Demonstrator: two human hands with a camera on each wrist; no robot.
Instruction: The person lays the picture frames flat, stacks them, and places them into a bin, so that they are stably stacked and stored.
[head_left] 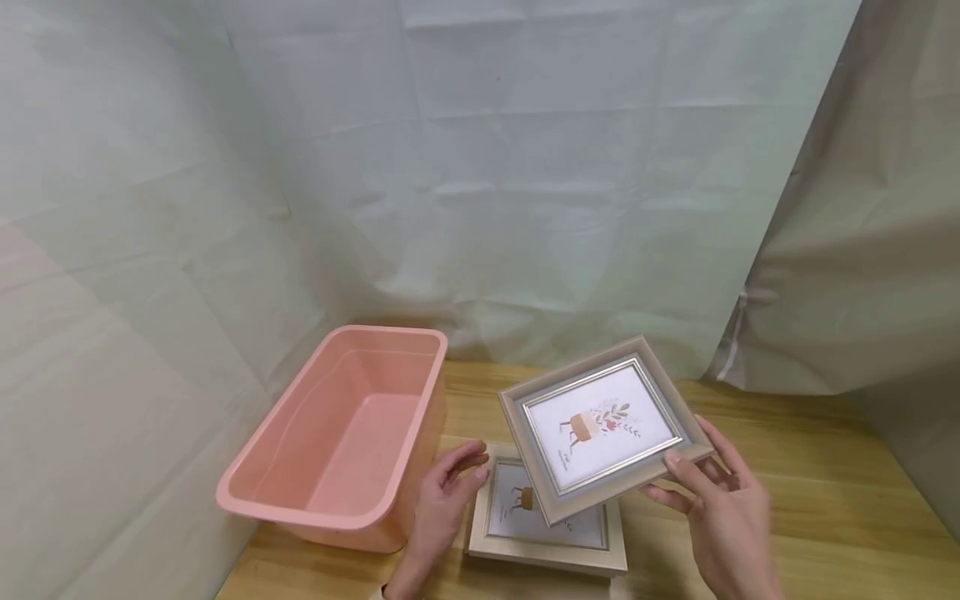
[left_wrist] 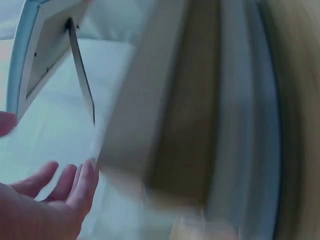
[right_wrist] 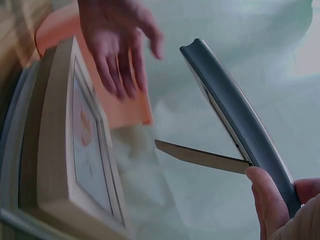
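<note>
My right hand (head_left: pixel 726 508) grips one corner of a picture frame (head_left: pixel 600 429), thumb on the front and fingers behind. The frame is beige-grey with a silver inner edge and a print of a plant in a legged pot. It is tilted above a stack of similar picture frames (head_left: pixel 551 552), partly covering the top one. In the right wrist view, a support leg (right_wrist: pixel 200 157) swings out from the held frame's back (left_wrist: pixel 47 55). My left hand (head_left: pixel 447 500) holds nothing, its fingers relaxed beside the stack's left edge; whether it touches the stack I cannot tell.
A pink plastic tub (head_left: pixel 433 392) stands on the wooden table (head_left: pixel 840 492) left of the stack, close to my left hand. Pale cloth sheets (head_left: pixel 525 183) hang behind and at the sides.
</note>
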